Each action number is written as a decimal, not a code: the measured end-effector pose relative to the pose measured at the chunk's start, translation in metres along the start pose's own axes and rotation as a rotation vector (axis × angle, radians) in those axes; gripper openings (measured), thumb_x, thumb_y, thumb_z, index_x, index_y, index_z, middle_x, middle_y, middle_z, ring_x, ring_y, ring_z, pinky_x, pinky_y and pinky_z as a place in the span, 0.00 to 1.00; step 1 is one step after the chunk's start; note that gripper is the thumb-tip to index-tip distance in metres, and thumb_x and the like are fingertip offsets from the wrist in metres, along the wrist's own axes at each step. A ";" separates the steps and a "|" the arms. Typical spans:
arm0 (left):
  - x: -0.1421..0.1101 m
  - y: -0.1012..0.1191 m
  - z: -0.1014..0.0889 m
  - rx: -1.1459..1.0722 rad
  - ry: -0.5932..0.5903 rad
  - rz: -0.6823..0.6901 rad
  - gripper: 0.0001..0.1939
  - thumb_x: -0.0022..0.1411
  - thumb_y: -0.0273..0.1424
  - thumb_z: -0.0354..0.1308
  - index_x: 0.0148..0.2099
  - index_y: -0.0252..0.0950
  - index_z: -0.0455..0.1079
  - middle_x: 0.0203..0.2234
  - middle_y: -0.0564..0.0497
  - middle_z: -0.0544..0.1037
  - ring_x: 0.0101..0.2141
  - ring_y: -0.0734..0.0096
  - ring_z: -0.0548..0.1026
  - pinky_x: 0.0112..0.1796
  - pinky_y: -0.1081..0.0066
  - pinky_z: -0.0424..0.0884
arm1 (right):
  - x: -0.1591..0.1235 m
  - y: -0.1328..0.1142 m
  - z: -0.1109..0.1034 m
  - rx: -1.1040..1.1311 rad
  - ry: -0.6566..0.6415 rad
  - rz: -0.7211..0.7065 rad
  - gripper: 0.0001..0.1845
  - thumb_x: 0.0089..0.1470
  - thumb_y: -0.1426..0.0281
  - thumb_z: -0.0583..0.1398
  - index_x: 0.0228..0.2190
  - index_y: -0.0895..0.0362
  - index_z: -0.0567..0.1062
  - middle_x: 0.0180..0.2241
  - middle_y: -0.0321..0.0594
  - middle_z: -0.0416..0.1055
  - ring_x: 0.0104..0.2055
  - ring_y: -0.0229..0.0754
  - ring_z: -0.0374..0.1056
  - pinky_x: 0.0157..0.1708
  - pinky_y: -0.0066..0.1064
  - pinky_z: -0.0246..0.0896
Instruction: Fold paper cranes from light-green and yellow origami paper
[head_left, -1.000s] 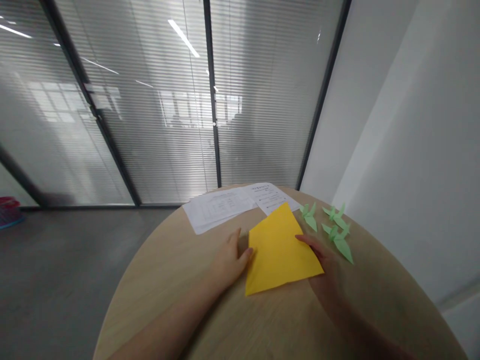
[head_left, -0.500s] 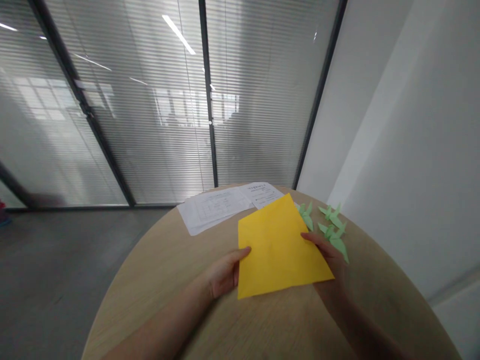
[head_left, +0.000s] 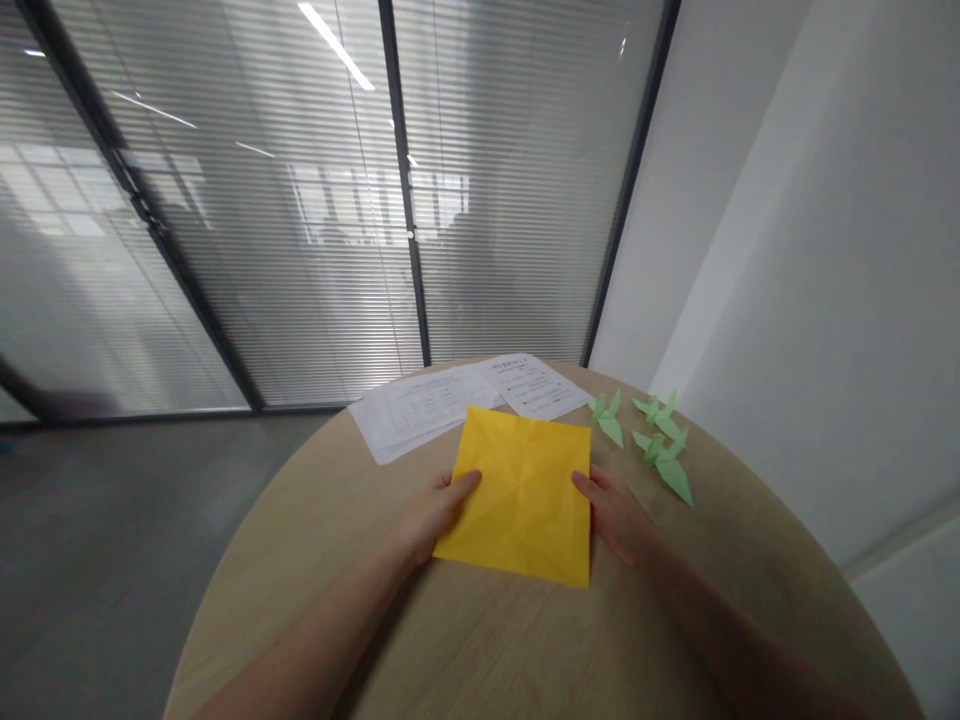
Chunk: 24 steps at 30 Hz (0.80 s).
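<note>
A square sheet of yellow origami paper point(head_left: 525, 515) with faint crease lines is held up above the round wooden table. My left hand point(head_left: 439, 510) grips its left edge, thumb on the face toward me and fingers behind it. On the opposite edge, my right hand point(head_left: 611, 508) pinches the sheet in the same way. The fingers behind the paper are mostly hidden. Just beyond my right hand stand three light green paper cranes, one nearer the sheets point(head_left: 610, 420), one at the back point(head_left: 658, 412) and one in front point(head_left: 667, 465).
Printed white sheets point(head_left: 427, 405) overlap at the far side of the table point(head_left: 300, 560). A glass partition with blinds point(head_left: 330, 280) rises behind the table, and a white wall point(head_left: 810, 330) stands close on the right.
My left hand went from reaching at the sheet's edge to gripping it. The yellow paper has turned, and its crease lines now show. The camera view has shifted slightly to the right.
</note>
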<state>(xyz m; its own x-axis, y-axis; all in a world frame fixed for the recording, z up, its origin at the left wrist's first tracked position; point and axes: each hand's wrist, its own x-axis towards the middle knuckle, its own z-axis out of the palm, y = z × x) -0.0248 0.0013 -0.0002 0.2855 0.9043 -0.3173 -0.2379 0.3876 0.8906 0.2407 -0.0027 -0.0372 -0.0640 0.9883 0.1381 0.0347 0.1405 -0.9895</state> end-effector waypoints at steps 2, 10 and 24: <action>0.000 0.000 0.001 0.015 0.009 -0.003 0.17 0.65 0.41 0.65 0.49 0.35 0.79 0.38 0.39 0.87 0.40 0.51 0.86 0.40 0.61 0.81 | -0.001 0.003 -0.001 0.102 -0.077 0.074 0.25 0.57 0.48 0.64 0.48 0.50 0.79 0.50 0.49 0.81 0.53 0.60 0.77 0.52 0.54 0.73; 0.000 0.004 0.002 -0.010 0.057 0.040 0.13 0.64 0.38 0.64 0.45 0.34 0.80 0.36 0.40 0.87 0.34 0.54 0.86 0.34 0.64 0.80 | -0.001 0.005 -0.002 0.220 -0.145 0.145 0.22 0.49 0.56 0.71 0.44 0.49 0.79 0.51 0.46 0.81 0.54 0.61 0.77 0.58 0.57 0.69; 0.008 0.012 -0.015 0.062 0.144 0.158 0.08 0.49 0.29 0.61 0.34 0.35 0.77 0.26 0.49 0.82 0.26 0.66 0.79 0.28 0.72 0.72 | 0.007 0.008 -0.013 0.451 0.024 0.347 0.14 0.39 0.69 0.68 0.32 0.52 0.77 0.42 0.42 0.82 0.43 0.52 0.79 0.42 0.39 0.74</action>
<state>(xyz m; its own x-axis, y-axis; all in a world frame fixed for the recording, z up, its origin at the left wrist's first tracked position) -0.0396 0.0154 0.0029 0.1127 0.9707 -0.2120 -0.2105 0.2318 0.9497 0.2532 0.0065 -0.0440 -0.1019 0.9740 -0.2025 -0.3802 -0.2262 -0.8968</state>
